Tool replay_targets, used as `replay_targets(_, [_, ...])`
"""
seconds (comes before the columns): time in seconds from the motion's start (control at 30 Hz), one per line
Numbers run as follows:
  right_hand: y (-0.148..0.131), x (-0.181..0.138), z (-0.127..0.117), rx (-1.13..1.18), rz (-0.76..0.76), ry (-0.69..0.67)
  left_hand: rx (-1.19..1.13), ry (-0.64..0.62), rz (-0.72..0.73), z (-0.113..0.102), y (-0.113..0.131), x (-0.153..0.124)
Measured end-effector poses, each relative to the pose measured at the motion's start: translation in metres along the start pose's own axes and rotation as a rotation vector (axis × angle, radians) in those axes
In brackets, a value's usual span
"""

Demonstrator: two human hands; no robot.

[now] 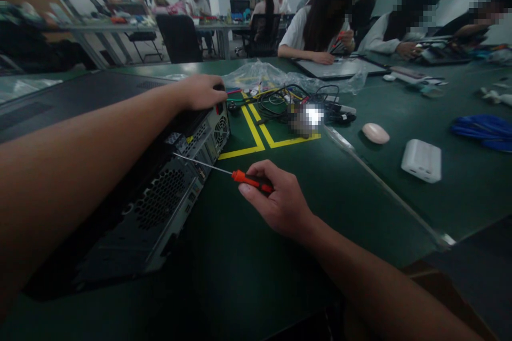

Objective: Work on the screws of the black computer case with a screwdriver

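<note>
A black desktop computer case lies on its side at the left, its metal back panel with vents and ports turned towards my right side. My left hand rests on the case's top at the far rear corner, its fingers curled over the edge and partly hidden. In my right hand is a screwdriver with an orange and black handle. Its long thin shaft reaches left to the back panel, with the tip at the panel's upper edge. Whether the tip sits in a screw is too small to tell.
Tangled cables and clear plastic wrap lie behind the case. Yellow tape marks the green table. To the right are a white adapter block, a pale oval object and a blue bundle. Co-workers sit across the table.
</note>
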State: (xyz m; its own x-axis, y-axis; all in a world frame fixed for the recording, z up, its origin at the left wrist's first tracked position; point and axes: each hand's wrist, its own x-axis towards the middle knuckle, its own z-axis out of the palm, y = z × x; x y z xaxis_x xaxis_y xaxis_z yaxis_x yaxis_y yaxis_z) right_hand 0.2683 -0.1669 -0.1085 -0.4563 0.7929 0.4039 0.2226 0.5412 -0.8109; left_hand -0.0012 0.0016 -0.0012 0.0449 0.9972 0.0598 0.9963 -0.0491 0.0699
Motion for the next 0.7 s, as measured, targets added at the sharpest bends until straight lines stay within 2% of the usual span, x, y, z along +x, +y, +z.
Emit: replay_targets(0.7, [0.0037,-0.0017,0.0019,-0.017,-0.005,0.001,-0.023,0.018,0.003,0.0032,-0.0013,0.0033])
